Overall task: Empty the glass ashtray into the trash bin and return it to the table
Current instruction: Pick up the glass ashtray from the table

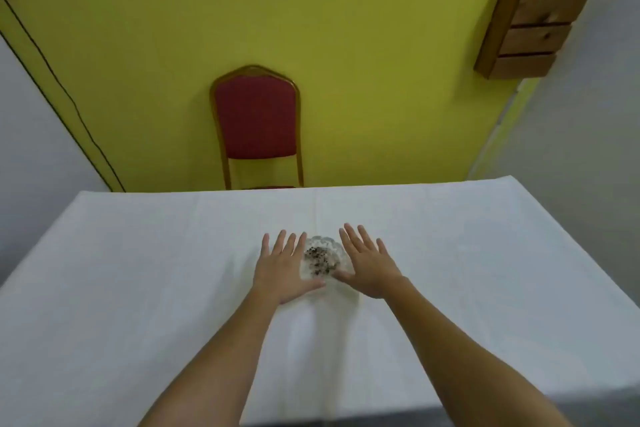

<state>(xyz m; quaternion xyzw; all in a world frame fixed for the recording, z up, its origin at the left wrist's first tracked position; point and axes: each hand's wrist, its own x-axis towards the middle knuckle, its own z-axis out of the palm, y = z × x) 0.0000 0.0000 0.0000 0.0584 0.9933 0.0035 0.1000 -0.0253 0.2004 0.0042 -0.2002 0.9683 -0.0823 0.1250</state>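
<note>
A clear glass ashtray (320,258) with dark ash and bits in its bowl sits in the middle of the table (138,270), which has a white cloth over it. My left hand (282,265) lies flat just left of the ashtray, fingers spread, thumb reaching under its near edge. On the ashtray's right side my right hand (367,265) is spread the same way, its thumb at the near rim. Neither hand has closed around the glass. No trash bin is in view.
A red padded chair (256,121) with a gold frame stands behind the table's far edge against a yellow wall. A wooden drawer unit (533,17) hangs on the wall at upper right. A dark cable (62,90) runs down the wall at left.
</note>
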